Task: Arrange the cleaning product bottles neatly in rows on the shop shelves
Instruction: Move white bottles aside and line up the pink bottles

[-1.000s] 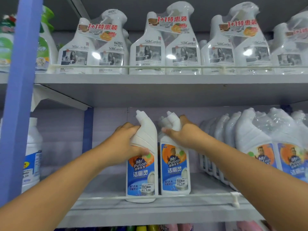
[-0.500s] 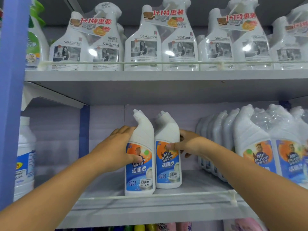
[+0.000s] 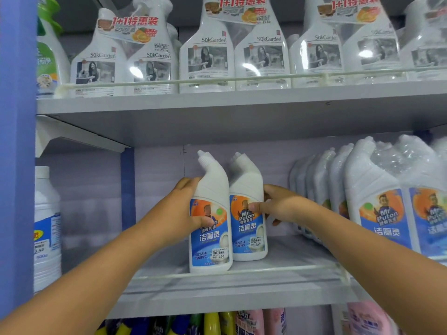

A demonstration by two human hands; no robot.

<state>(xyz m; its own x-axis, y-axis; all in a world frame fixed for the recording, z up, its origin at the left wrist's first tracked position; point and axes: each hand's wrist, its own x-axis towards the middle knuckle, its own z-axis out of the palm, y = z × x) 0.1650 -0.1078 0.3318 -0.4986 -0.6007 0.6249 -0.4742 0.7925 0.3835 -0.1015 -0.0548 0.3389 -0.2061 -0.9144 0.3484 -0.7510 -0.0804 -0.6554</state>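
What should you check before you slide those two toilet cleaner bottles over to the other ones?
1. Left hand holds the left bottle, thumb across its label: ok.
2. Right hand holds the right bottle, thumb on its label: ok.
3. Both bottles upright on the middle shelf: ok.
4. Labels face front: ok.
5. Fronts in line: not ok, the left bottle stands nearer the front rail.
6. Free shelf between the pair and the wrapped packs on the right: ok, a gap shows.
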